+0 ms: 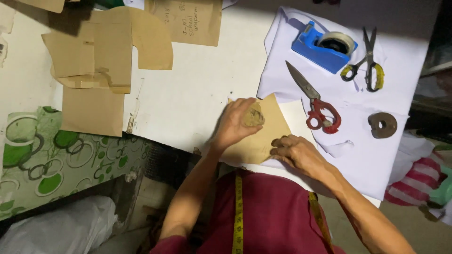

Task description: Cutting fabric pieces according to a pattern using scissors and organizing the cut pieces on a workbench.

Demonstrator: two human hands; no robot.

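White cloth [376, 155] covers the right part of the work table [188, 94]. On it lies a tan paper pattern piece [263, 136]. The left hand [235, 123] pinches a small greyish lump [253, 116] between its fingers and presses it on the paper. The right hand [297, 151] rests with curled fingers on the paper's lower edge, holding nothing. Beyond them, red-handled scissors [316, 103], yellow-handled scissors [368, 61] and a blue tape dispenser [320, 49], which holds one roll of tape [340, 41].

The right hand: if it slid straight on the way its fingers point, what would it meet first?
The right hand rests on the tan paper pattern piece, fingers pointing toward the left hand. Going straight on across the paper, it would probably meet that hand first, which holds a small brownish lump.
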